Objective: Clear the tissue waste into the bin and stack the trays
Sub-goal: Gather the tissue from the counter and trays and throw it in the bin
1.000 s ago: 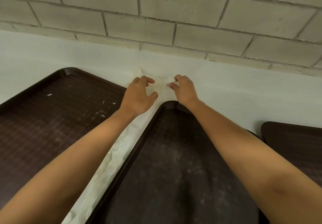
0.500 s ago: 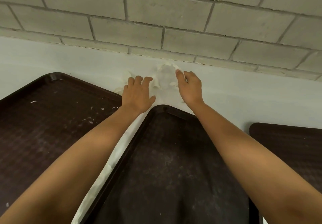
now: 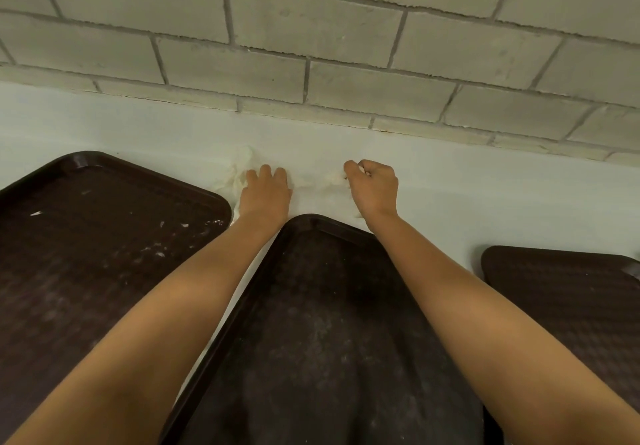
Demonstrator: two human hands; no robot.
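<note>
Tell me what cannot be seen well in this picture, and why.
Bin: nowhere in the head view.
Right tray: cut off by the right edge.
Tissue: partly under the left hand, partly inside the right hand.
Left hand's grip: fingertips hidden behind its knuckles.

Likely a canteen or food-service back room — brown plastic serving trays [image 3: 104,236], dusted with crumbs, lie side by side on a pale worktop [image 3: 485,195] against a bare painted block wall [image 3: 346,46].

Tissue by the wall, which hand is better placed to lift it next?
Probably right. The right hand pinches the tissue in curled fingers, while the left hand only lies over its other end, with no clear grip visible.
</note>
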